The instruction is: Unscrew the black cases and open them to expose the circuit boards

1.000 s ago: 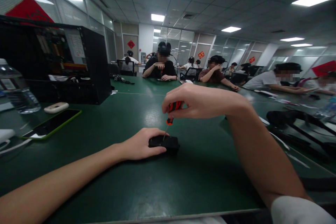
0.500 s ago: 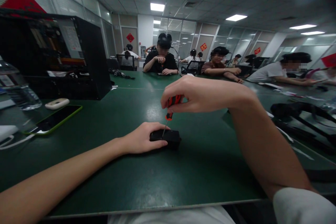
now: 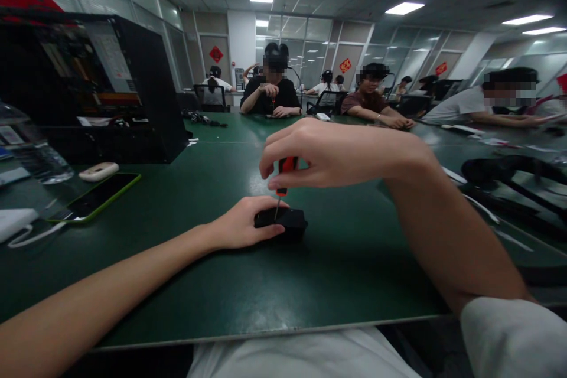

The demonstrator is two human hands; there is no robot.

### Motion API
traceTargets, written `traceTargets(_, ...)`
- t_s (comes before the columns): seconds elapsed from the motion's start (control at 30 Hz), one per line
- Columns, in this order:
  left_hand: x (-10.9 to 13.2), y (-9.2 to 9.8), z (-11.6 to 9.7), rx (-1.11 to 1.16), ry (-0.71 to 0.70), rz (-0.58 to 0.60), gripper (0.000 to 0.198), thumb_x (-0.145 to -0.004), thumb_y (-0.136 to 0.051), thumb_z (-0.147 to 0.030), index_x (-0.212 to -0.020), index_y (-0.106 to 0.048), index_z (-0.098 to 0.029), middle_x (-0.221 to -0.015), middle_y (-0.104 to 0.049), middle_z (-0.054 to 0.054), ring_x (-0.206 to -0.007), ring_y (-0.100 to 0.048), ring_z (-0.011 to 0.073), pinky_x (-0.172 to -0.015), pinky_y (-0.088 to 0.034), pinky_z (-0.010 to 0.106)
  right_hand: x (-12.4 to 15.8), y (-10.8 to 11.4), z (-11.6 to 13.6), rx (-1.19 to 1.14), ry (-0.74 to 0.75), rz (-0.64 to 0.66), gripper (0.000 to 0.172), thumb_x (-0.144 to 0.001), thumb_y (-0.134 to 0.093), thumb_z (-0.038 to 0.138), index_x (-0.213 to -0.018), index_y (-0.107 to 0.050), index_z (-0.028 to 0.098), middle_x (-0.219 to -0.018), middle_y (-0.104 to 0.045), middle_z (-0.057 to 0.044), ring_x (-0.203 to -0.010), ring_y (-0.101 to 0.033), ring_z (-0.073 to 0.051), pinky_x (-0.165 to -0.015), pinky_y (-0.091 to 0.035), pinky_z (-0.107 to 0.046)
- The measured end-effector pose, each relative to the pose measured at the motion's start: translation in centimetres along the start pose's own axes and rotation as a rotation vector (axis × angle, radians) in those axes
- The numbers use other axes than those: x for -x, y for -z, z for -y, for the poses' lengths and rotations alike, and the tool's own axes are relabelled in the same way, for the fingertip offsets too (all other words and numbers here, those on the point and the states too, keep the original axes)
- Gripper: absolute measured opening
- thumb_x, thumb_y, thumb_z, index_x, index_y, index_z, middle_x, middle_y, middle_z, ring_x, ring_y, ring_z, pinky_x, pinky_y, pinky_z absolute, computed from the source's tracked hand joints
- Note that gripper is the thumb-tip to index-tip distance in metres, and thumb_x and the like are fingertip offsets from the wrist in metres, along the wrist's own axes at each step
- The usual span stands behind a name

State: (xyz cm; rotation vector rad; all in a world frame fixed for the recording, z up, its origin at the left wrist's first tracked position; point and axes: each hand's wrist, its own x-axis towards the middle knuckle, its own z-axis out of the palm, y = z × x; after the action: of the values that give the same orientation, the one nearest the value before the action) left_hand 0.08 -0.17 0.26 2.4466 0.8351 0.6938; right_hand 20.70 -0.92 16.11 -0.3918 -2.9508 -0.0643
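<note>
A small black box-shaped device [image 3: 293, 221] lies on the green tabletop [image 3: 266, 289]. My left hand [image 3: 243, 223] is closed around its left end, thumb along the near side and fingers along the far side. Above it, my right hand [image 3: 305, 153] grips the handle of a red-and-black screwdriver [image 3: 282, 191], wrist bent and fingers pointing down. The thin metal shaft stands nearly upright, and its tip meets the top of the device between my left thumb and fingers. Exactly what the tip sits in is too small to make out.
An open computer case [image 3: 146, 94] stands at the left, near a water bottle [image 3: 35, 147], a white oval object [image 3: 98, 172] and a green-edged phone [image 3: 100, 198] with a cable. Black straps [image 3: 500, 183] lie at the right. Several people sit across the table.
The screwdriver has gone from slightly tilted to more upright, and my right fingers have shifted on its handle, now looser. My left hand still holds the device. The camera view has moved slightly.
</note>
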Motion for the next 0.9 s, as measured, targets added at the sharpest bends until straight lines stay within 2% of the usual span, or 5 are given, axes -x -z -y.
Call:
traceTargets(0.23, 0.2, -0.1, -0.1, -0.018, -0.151, -0.079, 0.028, -0.098, -0.058, -0.03, -0.121, -0.067, -0.017, -0.114, -0.072, 0.009, -0.104, -0.067, 0.0221, -0.097, -0.051, 0.035, 0.7, -0.1, 0.9, 0.009, 0.03, 0.003, 0.037, -0.084, -0.059, 0.005, -0.117, -0.067, 0.02, -0.136, -0.057, -0.008, -0.109, -0.06, -0.018, -0.084, -0.047, -0.029)
traceTargets(0.4, 0.2, -0.4, 0.0, 0.004, -0.203, -0.085, 0.025, -0.098, -0.058, -0.024, -0.119, -0.068, -0.017, -0.117, -0.072, 0.01, -0.109, -0.067, 0.0214, -0.099, -0.052, 0.034, 0.2, -0.5, 0.9, 0.081, -0.041, -0.034, 0.022, -0.094, -0.055, 0.016, -0.113, -0.066, 0.016, -0.11, -0.066, -0.007, -0.094, -0.061, -0.017, -0.082, -0.046, -0.03)
traceTargets(0.6, 0.3, -0.5, 0.1, -0.045, -0.225, -0.082, 0.029, -0.099, -0.055, -0.021, -0.122, -0.071, -0.019, -0.124, -0.071, 0.01, -0.115, -0.067, 0.0219, -0.104, -0.051, 0.036, 0.5, -0.8, 1.5, 0.086, 0.007, -0.043, 0.025, -0.088, -0.056, 0.009, -0.108, -0.068, 0.019, -0.135, -0.057, -0.007, -0.098, -0.06, -0.015, -0.076, -0.044, -0.027)
traceTargets(0.77, 0.4, -0.4, 0.3, -0.054, -0.242, -0.08, 0.029, -0.1, -0.053, -0.022, -0.122, -0.073, -0.02, -0.125, -0.07, 0.011, -0.116, -0.067, 0.0224, -0.103, -0.052, 0.036, 0.4, -0.7, 2.4, 0.214, -0.164, -0.106, 0.02, -0.098, -0.055, 0.027, -0.099, -0.069, 0.013, -0.093, -0.066, -0.006, -0.082, -0.057, -0.015, -0.069, -0.036, -0.028)
traceTargets(0.9, 0.3, -0.4, 0.5, -0.031, -0.263, -0.087, 0.028, -0.101, -0.053, -0.023, -0.119, -0.074, -0.02, -0.125, -0.071, 0.01, -0.114, -0.067, 0.0218, -0.102, -0.052, 0.034, 0.2, -0.3, 2.6, 0.19, -0.156, -0.033, 0.02, -0.097, -0.051, 0.013, -0.087, -0.069, 0.014, -0.086, -0.063, -0.003, -0.075, -0.052, -0.011, -0.066, -0.034, -0.027)
